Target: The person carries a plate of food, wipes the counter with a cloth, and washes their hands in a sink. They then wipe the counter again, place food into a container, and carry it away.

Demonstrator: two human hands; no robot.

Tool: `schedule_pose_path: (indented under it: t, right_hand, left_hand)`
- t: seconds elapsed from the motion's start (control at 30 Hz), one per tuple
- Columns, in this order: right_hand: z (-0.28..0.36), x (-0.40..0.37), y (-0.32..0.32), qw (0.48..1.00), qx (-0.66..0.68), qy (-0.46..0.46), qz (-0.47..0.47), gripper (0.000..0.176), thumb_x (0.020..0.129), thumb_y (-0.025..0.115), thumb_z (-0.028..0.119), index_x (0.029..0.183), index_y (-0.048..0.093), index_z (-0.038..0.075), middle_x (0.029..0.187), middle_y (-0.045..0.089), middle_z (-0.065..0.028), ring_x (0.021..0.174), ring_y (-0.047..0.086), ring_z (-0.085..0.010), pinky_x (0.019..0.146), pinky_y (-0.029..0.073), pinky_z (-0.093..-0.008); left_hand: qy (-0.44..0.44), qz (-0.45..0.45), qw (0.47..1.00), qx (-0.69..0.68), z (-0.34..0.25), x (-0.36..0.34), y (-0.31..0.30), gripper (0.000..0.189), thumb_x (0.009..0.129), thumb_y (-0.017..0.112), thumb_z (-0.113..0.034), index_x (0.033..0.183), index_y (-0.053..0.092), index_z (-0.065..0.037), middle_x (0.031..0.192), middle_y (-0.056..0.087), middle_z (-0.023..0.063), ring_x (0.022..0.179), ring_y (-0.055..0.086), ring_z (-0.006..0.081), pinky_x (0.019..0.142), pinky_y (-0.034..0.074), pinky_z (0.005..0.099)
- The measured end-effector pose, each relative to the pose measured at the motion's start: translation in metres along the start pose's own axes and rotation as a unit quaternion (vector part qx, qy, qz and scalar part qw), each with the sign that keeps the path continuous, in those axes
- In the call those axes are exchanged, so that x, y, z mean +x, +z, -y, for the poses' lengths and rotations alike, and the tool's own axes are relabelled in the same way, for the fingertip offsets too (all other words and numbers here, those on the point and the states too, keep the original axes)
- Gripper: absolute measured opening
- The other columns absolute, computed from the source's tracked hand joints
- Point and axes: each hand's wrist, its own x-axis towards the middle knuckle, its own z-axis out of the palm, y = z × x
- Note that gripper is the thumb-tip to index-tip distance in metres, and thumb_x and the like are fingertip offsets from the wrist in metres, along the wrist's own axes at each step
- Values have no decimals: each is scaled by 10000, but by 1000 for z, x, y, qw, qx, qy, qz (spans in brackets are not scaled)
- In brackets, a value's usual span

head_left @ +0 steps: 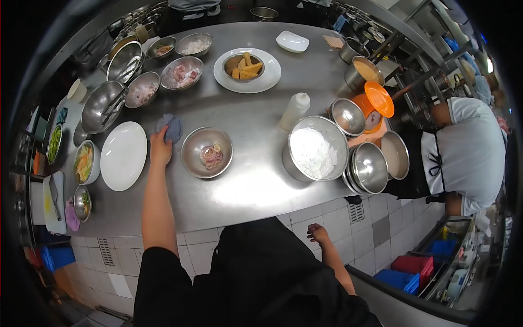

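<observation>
My left hand (160,147) reaches over the steel table and rests on a crumpled blue-grey cloth (173,128), its fingers pressed onto the cloth's near left side. Just right of it sits a steel bowl (190,143) with sliced onion rings (211,156) at its bottom. An empty white oval plate (124,156) lies to the left of the hand. My right hand (317,233) hangs beyond the table's front edge, over the tiled floor, with its fingers curled; whether anything small is in them is hard to make out.
Bowls of floured meat (182,73) stand back left. A fried-food bowl (243,67) sits on a white platter (275,71). A squeeze bottle (295,111), a large pot of white powder (317,148) and stacked bowls (370,168) are right. A person (468,155) bends at the far right.
</observation>
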Motion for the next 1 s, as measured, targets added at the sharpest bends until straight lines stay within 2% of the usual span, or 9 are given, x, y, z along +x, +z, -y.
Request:
schedule_pose_path:
  t: [0.17, 0.23, 0.3, 0.33, 0.47, 0.83, 1.0]
  right_hand:
    - [-31, 25, -2, 998, -28, 27, 40, 231, 885, 554, 242, 1050, 558, 81, 905, 651, -88, 679, 653, -190, 502, 521, -326]
    - [-45, 28, -6, 997, -31, 26, 59, 258, 892, 545, 269, 1059, 551, 72, 907, 650, -99, 675, 652, -196, 497, 527, -331]
    - [-52, 27, -10, 997, -32, 40, 62, 194, 871, 507, 200, 1028, 553, 95, 885, 652, -83, 671, 651, -184, 497, 516, -330]
    - [-55, 30, -12, 995, -42, 57, 65, 203, 876, 504, 217, 1038, 544, 102, 891, 653, -87, 677, 651, -194, 516, 523, -345]
    - [-68, 41, -28, 994, -38, 67, 83, 212, 881, 490, 233, 1039, 540, 100, 888, 647, -93, 682, 652, -210, 537, 531, -368]
    - [-43, 62, -43, 996, -20, 0, 86, 253, 889, 503, 247, 1067, 528, 70, 919, 636, -111, 707, 648, -228, 542, 536, -377]
    - [-54, 63, -43, 994, -46, 18, 99, 236, 886, 499, 236, 1061, 529, 81, 917, 637, -112, 717, 650, -237, 551, 536, -387]
  left_hand:
    - [-29, -23, 999, -3, -29, -75, -8, 492, 827, 591, -95, 1302, 494, -179, 1151, 479, 185, 1035, 508, 345, 916, 417, 388]
    - [-69, -69, 995, -9, -53, -106, -12, 473, 834, 593, -107, 1295, 501, -155, 1134, 485, 187, 1035, 500, 342, 908, 412, 390]
    - [-65, -104, 992, 25, -62, -132, -4, 465, 837, 591, -108, 1292, 503, -141, 1115, 492, 180, 1033, 498, 337, 902, 412, 390]
    - [-60, -134, 987, 58, -64, -140, 0, 457, 840, 589, -110, 1289, 505, -126, 1097, 499, 173, 1030, 496, 331, 896, 412, 390]
    - [-20, -190, 978, 82, -65, -147, 8, 448, 844, 584, -104, 1286, 506, -108, 1065, 508, 160, 1014, 500, 325, 887, 414, 393]
    - [-49, -182, 979, 82, -73, -146, 7, 421, 835, 585, -96, 1253, 534, -120, 1038, 510, 161, 966, 507, 329, 846, 423, 406]
    - [-41, -201, 976, 77, -70, -146, 10, 428, 835, 583, -93, 1257, 529, -127, 1027, 508, 158, 955, 507, 329, 839, 425, 408]
